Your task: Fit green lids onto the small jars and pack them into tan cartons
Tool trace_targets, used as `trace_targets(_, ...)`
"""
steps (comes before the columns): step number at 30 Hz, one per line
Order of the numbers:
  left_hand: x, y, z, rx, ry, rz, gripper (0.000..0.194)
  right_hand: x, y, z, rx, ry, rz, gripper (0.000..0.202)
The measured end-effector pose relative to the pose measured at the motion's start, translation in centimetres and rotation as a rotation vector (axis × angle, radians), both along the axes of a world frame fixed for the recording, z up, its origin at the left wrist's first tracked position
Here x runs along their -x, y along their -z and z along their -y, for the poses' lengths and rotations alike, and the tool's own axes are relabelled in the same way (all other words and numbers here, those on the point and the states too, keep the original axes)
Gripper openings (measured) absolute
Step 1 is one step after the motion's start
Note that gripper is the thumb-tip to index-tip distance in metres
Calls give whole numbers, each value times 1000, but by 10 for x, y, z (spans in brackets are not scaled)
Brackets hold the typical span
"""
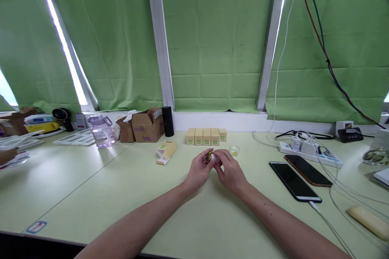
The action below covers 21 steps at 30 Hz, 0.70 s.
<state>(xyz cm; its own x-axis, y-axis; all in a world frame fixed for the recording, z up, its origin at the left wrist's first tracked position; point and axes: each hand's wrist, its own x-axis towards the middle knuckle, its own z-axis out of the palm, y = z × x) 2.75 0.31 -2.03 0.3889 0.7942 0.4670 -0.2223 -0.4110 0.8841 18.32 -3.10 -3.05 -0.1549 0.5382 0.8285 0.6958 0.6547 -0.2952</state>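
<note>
Over the middle of the table (194, 226), my left hand (197, 172) and my right hand (232, 172) meet at the fingertips. Both are closed on a small round object (214, 158), pale with an olive-green part on its left side. Fingers cover much of it, so its kind is unclear. Just beyond my right hand lies a small clear container (234, 150) with something yellow in it. Several small tan boxes (203, 137) with green labels stand in a group behind my hands. An opened tan carton (166, 153) lies on its side to the left.
A purple water bottle (102, 131), a cardboard box (148, 125) and a black cylinder (167, 121) stand at the back left. Two phones, one black with a white frame (294, 182) and one brown-edged (308, 170), lie right, near a power strip (310, 153) with trailing cables.
</note>
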Motion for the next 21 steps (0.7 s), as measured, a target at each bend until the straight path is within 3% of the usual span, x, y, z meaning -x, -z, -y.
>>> trace_targets(5, -2, 0, -2, 56, 4, 0, 60, 0, 1, 0, 30, -23, -46, 54)
trace_targets(9, 2, -2, -3, 55, 24, -48, 73, 2, 0, 1, 89, -33, -180, 42)
trace_targets(12, 11, -6, -2, -73, -20, -120, 61, 3, -5, 1, 221, -64, -368, 34)
trace_targets(15, 19, -12, 1, -276, -162, -211, 49, 3, -9, -2, 355, -138, -597, 41)
trace_targets(18, 22, -15, 1, -486, -291, -317, 57, 3, -11, -6, 487, -243, -811, 52)
trace_targets(21, 19, -13, -2, -574, -347, -382, 64, 4, -10, -9, 596, -307, -933, 58)
